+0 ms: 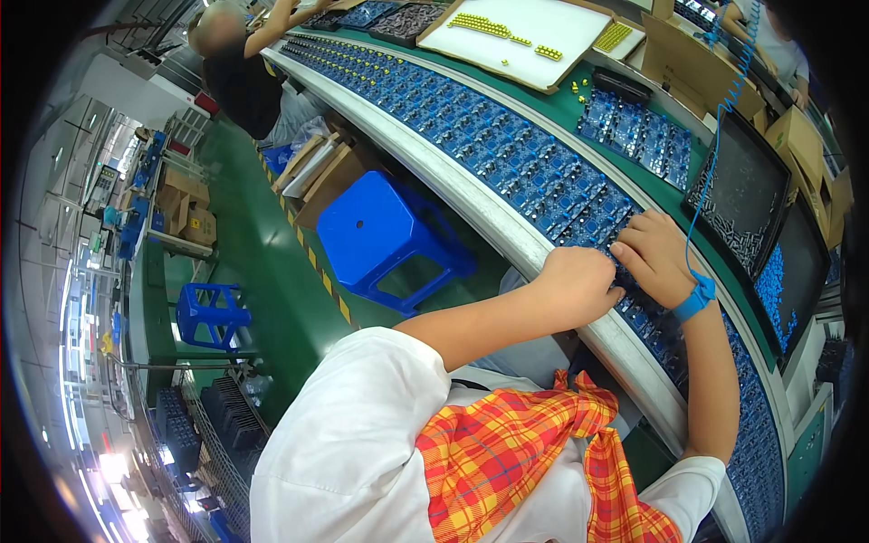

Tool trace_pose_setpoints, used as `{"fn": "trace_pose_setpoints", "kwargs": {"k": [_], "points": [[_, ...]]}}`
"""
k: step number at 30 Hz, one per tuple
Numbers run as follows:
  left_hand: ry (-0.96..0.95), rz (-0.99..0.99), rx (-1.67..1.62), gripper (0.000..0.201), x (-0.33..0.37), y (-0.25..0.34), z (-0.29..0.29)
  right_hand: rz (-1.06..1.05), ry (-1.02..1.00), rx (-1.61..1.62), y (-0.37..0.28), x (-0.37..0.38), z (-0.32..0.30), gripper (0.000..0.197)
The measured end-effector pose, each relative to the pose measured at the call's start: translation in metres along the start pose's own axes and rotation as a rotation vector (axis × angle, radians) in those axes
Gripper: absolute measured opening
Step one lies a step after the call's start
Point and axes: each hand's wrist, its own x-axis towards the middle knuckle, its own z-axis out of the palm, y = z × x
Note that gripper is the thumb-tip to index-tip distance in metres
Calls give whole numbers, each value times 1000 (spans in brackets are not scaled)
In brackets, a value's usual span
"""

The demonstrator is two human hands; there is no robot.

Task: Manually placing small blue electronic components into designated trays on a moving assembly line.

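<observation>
Over a long conveyor line of blue circuit boards [516, 163], both of my hands work close together. My left hand [579, 283] is closed, its fingers curled under and its thumb bent; anything in it is hidden. Just to the right, my right hand [654, 258] has its fingers bent down at the far side of the boards, thumb pointing toward the left hand. What its fingertips pinch is hidden beneath them. A blue wrist strap [695, 297] with a coiled cord [724, 95] circles my right wrist.
Right of the line lie black trays of grey parts [738, 237] and blue parts [772, 294], more boards [634, 136], and a white board with yellow parts [516, 41]. A blue stool [367, 226] stands left. A co-worker [240, 81] sits at the far left.
</observation>
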Motion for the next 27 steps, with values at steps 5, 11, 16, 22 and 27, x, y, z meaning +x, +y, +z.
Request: {"fn": "trace_pose_setpoints", "kwargs": {"k": [5,11,16,22,27], "points": [[-1,-12,-8,41,1,0,0,6,-11,-16,1,1,1,30],[4,-13,7,40,2,1,-3,-50,152,-53,4,-4,-1,27],[-54,-32,18,42,4,1,-6,91,232,-86,8,-23,-26,26],[-116,-175,71,37,4,-1,-17,205,261,-27,15,-59,-50,25],[-86,-71,69,38,7,0,-8,456,422,4,18,-124,-46,31]]}}
